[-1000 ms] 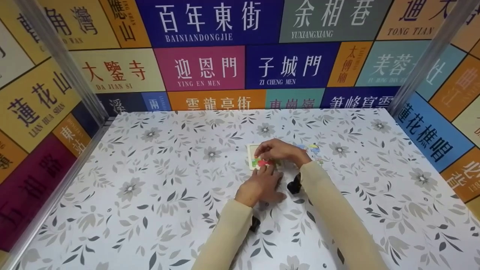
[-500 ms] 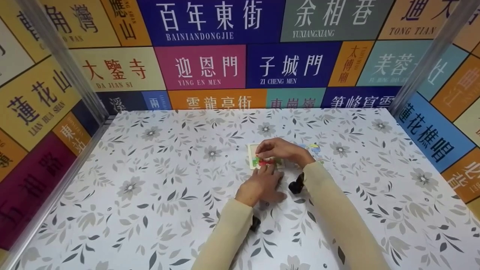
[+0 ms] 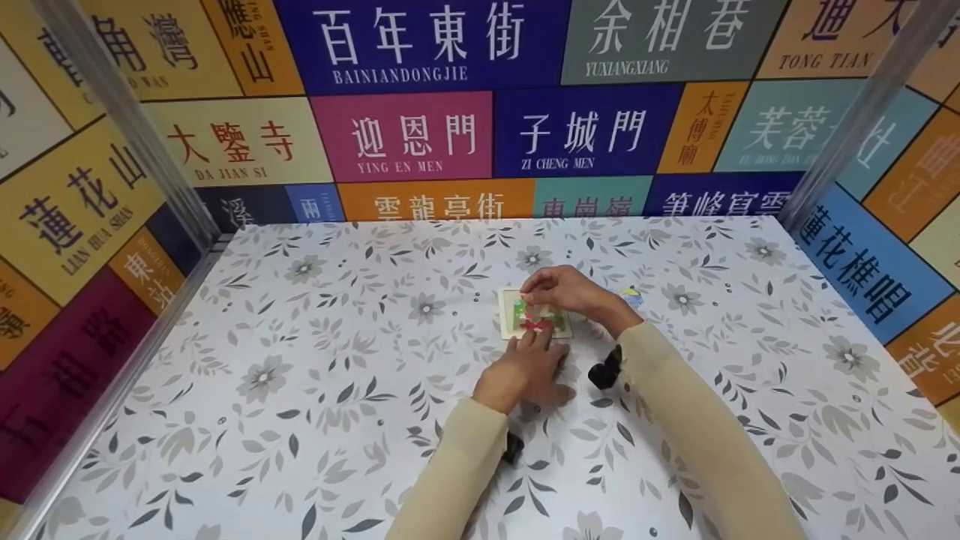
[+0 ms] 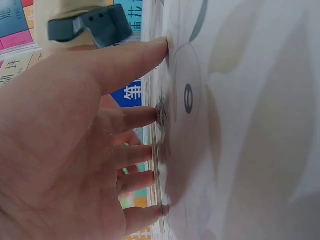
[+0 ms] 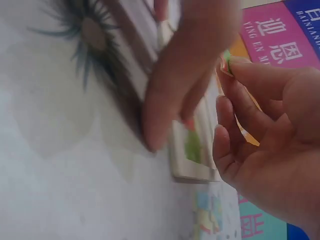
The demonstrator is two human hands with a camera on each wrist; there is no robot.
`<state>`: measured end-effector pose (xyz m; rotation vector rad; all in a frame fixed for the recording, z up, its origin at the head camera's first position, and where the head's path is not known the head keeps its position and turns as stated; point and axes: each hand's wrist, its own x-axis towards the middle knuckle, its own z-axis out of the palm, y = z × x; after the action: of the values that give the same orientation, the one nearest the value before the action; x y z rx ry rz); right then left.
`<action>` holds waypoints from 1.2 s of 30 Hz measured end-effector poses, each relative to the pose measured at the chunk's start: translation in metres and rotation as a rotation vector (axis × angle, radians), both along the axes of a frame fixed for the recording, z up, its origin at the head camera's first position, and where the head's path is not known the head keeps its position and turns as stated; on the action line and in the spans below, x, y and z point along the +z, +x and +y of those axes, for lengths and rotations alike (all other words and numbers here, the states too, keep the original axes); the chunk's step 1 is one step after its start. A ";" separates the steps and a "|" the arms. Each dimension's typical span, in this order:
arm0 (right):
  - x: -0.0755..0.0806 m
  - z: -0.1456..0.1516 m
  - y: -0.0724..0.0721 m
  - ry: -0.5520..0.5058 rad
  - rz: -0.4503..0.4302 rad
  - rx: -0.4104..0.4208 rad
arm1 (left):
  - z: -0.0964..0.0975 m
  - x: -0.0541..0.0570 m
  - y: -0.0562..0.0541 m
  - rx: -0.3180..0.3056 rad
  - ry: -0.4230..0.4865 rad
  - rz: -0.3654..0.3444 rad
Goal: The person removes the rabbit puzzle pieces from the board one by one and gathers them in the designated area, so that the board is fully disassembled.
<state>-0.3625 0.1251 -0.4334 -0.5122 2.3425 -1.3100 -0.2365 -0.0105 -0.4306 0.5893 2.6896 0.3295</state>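
A small puzzle board (image 3: 505,330) with a pale frame and a red and green picture lies near the table's middle. My left hand (image 3: 521,375) rests at its near edge with fingers extended. In the left wrist view, the left hand's straight fingers (image 4: 135,156) touch the board's edge and the thumb touches the cloth. Just above the board is my right hand (image 3: 574,291), fingers bent. In the right wrist view, its thumb and index finger pinch a small puzzle piece (image 5: 226,64) with green on it. The right hand covers part of the board in the head view.
A blue and yellow picture piece (image 3: 632,296) lies right of the board, partly behind the right wrist. Floral cloth (image 3: 300,390) covers the table. Panels with printed signs (image 3: 401,135) stand behind and at both sides.
My right hand has moved slightly up and to the right, away from the board's picture, which shows more now. The left hand stays in place.
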 end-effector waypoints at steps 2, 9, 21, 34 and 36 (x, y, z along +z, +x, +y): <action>0.005 0.007 0.003 -0.014 0.018 -0.016 | 0.001 0.000 0.000 0.010 0.008 -0.014; 0.020 0.042 0.015 -0.001 0.104 -0.044 | 0.004 -0.002 0.000 0.038 -0.015 -0.020; 0.008 0.086 0.035 0.079 0.111 -0.036 | 0.004 -0.002 0.002 0.037 0.001 0.010; -0.009 0.083 0.043 0.185 0.193 -0.034 | 0.006 -0.004 0.000 0.018 -0.045 0.015; -0.008 0.082 0.045 0.206 0.215 -0.042 | 0.006 -0.004 0.000 0.018 -0.045 0.016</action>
<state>-0.3177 0.2074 -0.4418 -0.5654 2.6407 -1.0589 -0.2367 -0.0047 -0.4348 0.5568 2.7114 0.2695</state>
